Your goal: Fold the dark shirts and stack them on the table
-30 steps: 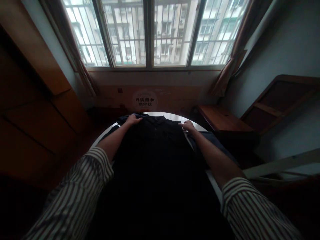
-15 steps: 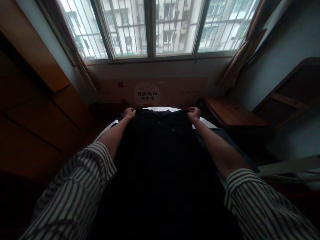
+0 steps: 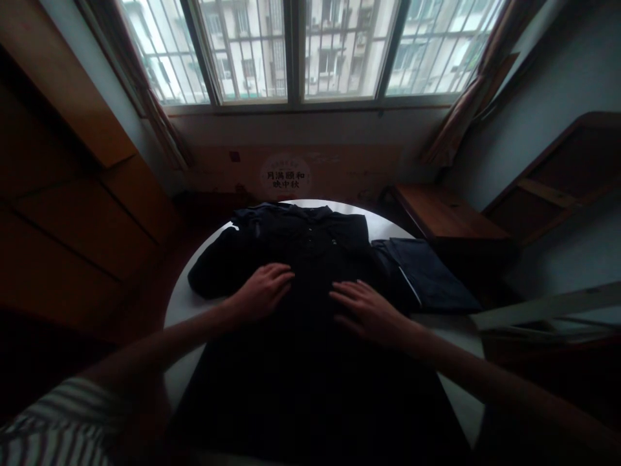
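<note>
Round white table (image 3: 180, 323) under a barred window (image 3: 291, 52) carries two garments: your black button shirt (image 3: 301, 259) spread across its middle, and folded dark blue cloth (image 3: 427, 275) near its right edge. Your left hand (image 3: 262, 292) and right hand (image 3: 369, 314) both lie open and flat on the shirt (neither one gripping).

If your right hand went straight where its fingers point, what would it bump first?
Your right hand would probably meet your left hand first, sliding across the black shirt, though depth is hard to judge here.
</note>
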`<state>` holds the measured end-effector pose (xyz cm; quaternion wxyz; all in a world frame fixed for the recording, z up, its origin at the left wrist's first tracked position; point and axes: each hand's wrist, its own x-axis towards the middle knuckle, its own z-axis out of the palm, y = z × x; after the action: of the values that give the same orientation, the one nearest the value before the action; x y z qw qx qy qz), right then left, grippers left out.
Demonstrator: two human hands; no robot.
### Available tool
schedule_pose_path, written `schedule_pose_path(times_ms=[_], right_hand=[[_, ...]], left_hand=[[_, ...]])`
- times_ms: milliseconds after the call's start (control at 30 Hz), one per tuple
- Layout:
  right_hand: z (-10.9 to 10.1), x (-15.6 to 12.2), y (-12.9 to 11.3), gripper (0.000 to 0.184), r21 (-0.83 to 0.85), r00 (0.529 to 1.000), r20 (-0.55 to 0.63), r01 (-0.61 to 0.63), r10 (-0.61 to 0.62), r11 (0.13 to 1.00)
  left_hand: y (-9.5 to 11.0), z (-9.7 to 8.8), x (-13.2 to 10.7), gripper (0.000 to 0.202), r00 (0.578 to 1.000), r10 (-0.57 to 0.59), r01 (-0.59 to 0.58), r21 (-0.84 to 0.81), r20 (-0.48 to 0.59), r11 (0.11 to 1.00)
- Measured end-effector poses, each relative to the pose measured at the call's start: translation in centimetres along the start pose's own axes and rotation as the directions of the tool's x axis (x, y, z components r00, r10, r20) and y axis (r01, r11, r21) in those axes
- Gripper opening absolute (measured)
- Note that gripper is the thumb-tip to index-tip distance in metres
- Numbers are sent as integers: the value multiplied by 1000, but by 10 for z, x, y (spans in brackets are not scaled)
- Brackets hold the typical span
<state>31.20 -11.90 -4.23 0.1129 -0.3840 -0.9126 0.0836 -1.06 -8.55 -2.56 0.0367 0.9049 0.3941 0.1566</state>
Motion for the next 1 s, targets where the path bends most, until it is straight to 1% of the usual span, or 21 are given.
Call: schedule_pose_path(times_ms=[33,100,133,200,267,333,400,467,500,533,567,600,633,667,700,733,767,833,867,933,1000], right_hand=[[8,-22,-19,56,15,998,64,3,-4,1000],[22,-57,-46,63,32,992,124,-43,38,999],[26,-70,-55,66,41,989,134,-70,64,997],[32,-88,-66,71,58,986,139,-105,97,993],[32,-101,-73,74,79,984,152,-108,95,991],[31,-113,-77,75,99,982,176,-93,75,991],[31,-123,-80,76,117,978,204,-75,50,990],[33,-132,-81,79,136,974,225,-64,32,989],[34,-134,-82,80,144,974,226,-67,33,987],[34,-134,-84,82,150,975,219,-74,40,986],[34,-132,-86,83,153,977,207,-84,51,985],[33,-128,-88,83,156,980,192,-91,60,984],[31,-122,-92,79,164,982,177,-93,63,982],[27,-114,-97,73,180,985,159,-90,61,980],[22,-104,-102,64,206,989,139,-81,52,975],[16,-93,-109,53,242,992,121,-66,37,968],[10,-81,-116,42,283,994,108,-45,15,958],[0,-54,-132,35,343,994,104,6,-45,939],[-3,-40,-140,40,352,990,112,40,-85,935],[-3,-14,-155,62,331,975,137,119,-173,936],[2,10,-169,83,286,960,150,188,-237,940]], left_hand=[[16,5,-31,42,997,22,-20,-19,75,1000],[36,12,-86,50,982,16,-14,-15,186,1000],[41,15,-108,55,975,-7,7,1,222,1000],[45,18,-143,61,968,-84,73,56,236,996],[45,20,-168,63,965,-161,139,114,207,984],[45,21,-187,65,964,-205,180,148,169,972],[47,23,-202,63,962,-242,225,142,122,964],[48,24,-213,57,945,-324,320,84,34,944],[47,24,-216,55,922,-387,388,35,-30,921],[44,23,-217,55,880,-466,465,-31,-93,885],[41,21,-215,58,822,-555,543,-117,-129,832],[36,18,-212,63,756,-643,612,-216,-123,761],[30,15,-207,68,694,-717,666,-316,-70,675],[25,10,-201,71,647,-762,703,-405,25,584],[20,5,-193,72,625,-769,722,-476,136,502],[17,0,-186,69,622,-748,725,-531,231,439],[16,-5,-178,65,629,-720,717,-578,294,390],[20,-14,-163,64,635,-674,694,-661,376,286],[25,-18,-156,66,632,-658,682,-698,410,220],[36,-24,-145,71,633,-616,647,-757,469,88],[45,-26,-137,67,668,-548,603,-798,504,2]])
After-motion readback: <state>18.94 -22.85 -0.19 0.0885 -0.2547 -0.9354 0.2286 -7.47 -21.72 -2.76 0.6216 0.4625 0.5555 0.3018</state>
